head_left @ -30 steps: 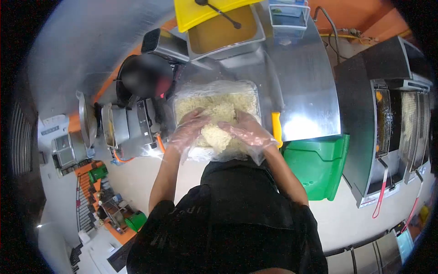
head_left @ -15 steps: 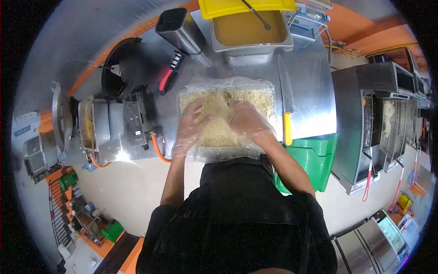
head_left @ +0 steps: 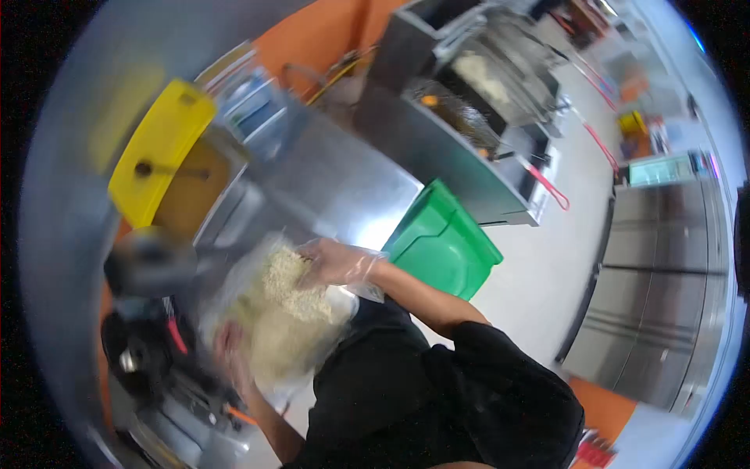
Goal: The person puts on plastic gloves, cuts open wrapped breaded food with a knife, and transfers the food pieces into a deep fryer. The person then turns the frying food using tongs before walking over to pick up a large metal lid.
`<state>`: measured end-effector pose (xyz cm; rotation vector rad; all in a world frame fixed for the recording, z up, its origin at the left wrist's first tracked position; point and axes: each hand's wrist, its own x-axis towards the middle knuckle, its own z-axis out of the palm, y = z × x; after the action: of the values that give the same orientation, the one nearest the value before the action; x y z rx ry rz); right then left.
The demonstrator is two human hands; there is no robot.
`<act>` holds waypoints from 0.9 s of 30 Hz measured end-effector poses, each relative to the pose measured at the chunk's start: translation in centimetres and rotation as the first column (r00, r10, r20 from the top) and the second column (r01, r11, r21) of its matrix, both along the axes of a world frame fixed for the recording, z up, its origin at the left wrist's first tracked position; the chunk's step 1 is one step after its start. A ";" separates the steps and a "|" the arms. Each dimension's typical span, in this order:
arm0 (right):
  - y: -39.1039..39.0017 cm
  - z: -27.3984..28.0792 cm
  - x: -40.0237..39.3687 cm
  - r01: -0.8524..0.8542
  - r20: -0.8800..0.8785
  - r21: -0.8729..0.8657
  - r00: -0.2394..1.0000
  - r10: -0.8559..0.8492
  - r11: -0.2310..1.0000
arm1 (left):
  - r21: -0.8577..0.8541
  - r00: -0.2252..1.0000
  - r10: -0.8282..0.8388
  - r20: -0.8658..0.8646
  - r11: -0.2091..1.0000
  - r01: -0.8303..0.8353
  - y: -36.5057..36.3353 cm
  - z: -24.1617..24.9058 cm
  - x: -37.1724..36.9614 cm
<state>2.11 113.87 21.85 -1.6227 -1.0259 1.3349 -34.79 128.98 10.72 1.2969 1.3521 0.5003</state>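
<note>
A plastic-lined tray (head_left: 209, 309) of pale, coarse crumbs (head_left: 293, 289) lies before me on the metal worktop, smeared by motion. My right hand (head_left: 334, 262), in a clear plastic glove, is at the tray's right side with its fingers pointing down at the crumbs. The fingertips are blurred, so their grip cannot be made out. At the left edge of the tray is my left hand (head_left: 233, 352), also gloved and strongly blurred. Whether it holds anything is not visible.
A green bin (head_left: 445, 242) stands at the worktop's right end. Beyond it is a fryer (head_left: 469, 102) with red-handled baskets. A yellow lid (head_left: 160, 152) and a container of tan liquid (head_left: 187, 187) are at the upper left. A red-handled sharpener (head_left: 176, 336) lies left of the tray.
My view has swung right toward the fryer, so the tray and worktop appear shifted left and tilted. My right hand has gone from mid-tray to the tray's right side.
</note>
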 end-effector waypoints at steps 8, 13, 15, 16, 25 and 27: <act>-15.7 5.4 29.7 0.821 -0.171 0.062 0.569 -0.804 0.568 | 0.265 0.941 -0.219 -0.259 0.920 0.288 -1.4 1.3 0.7; -27.4 4.4 51.7 0.638 0.790 0.097 0.417 -0.450 0.764 | 0.201 0.941 -0.177 -0.287 0.950 0.240 -3.5 3.4 3.4; -31.8 0.5 60.0 0.795 0.379 0.217 0.466 -0.799 0.567 | 0.178 0.854 -0.274 -0.443 0.906 0.383 -3.7 5.4 5.8; -32.7 -0.9 61.5 0.811 0.351 0.236 0.442 -0.826 0.534 | 0.154 0.795 -0.315 -0.518 0.880 0.450 -3.8 6.5 6.9; -33.7 -2.3 64.2 0.913 0.652 0.057 0.273 -0.708 0.405 | 0.184 0.796 -0.277 -0.538 0.883 0.431 -4.5 7.3 10.4; -32.5 -0.9 64.0 0.886 0.877 0.122 0.115 -0.466 0.447 | 0.166 0.687 -0.335 -0.645 0.816 0.554 -4.0 7.6 10.7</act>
<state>66.07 81.35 20.98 -2.7443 -0.1340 -0.0512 -24.05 124.94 18.30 2.1501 1.3885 -0.0443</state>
